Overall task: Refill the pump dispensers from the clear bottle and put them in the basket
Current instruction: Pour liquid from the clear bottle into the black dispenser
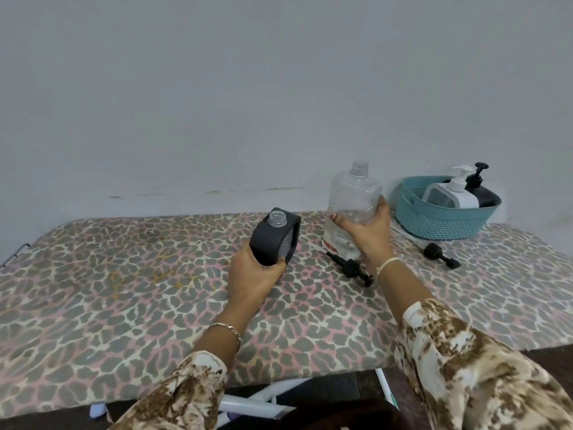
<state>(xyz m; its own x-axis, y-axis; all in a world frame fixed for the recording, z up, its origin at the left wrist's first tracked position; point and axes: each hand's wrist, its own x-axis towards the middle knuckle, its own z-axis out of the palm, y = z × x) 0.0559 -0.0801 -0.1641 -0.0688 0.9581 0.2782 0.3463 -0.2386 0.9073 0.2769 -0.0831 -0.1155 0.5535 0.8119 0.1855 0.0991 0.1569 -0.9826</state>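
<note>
My left hand [254, 274] grips a black square dispenser [274, 237] with its clear threaded neck open and no pump on it, tilted a little above the table. My right hand [367, 231] holds the clear bottle [353, 197] upright, uncapped, with a little liquid at its bottom. A black pump head [350, 268] lies on the table just below the bottle. A second black pump head [440, 255] lies to the right. The teal basket [434, 225] at the back right holds a white pump dispenser [452, 193] and a black pump dispenser [480, 187].
The table [124, 290] wears a leopard-print cover and stands against a plain grey wall. White tubes and other items [260, 405] lie on the floor under the near edge.
</note>
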